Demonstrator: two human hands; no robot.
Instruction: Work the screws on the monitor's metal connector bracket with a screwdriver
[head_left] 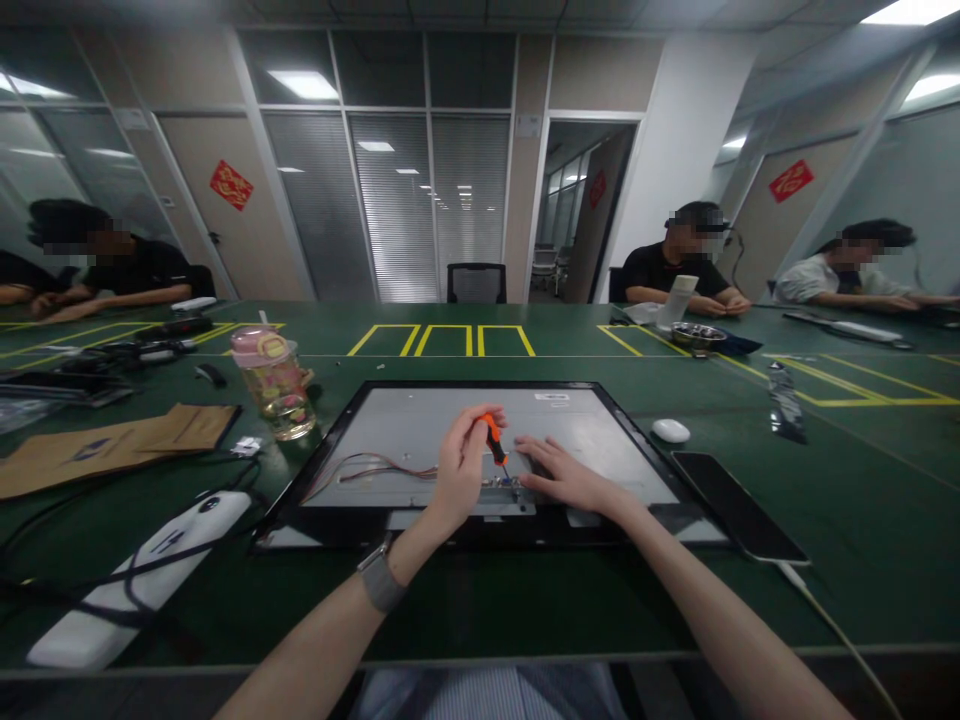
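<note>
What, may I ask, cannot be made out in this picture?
In the head view:
Part of the screwdriver handle: hidden by the left hand.
Panel beneath the right hand: covered.
White label print: too small.
White cable, far end: cut off by the bottom edge.

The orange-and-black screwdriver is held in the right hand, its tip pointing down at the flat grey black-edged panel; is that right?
Wrong side: the head view shows the left hand holding the orange-and-black screwdriver. Its tip does point down at the flat grey black-edged panel.
</note>
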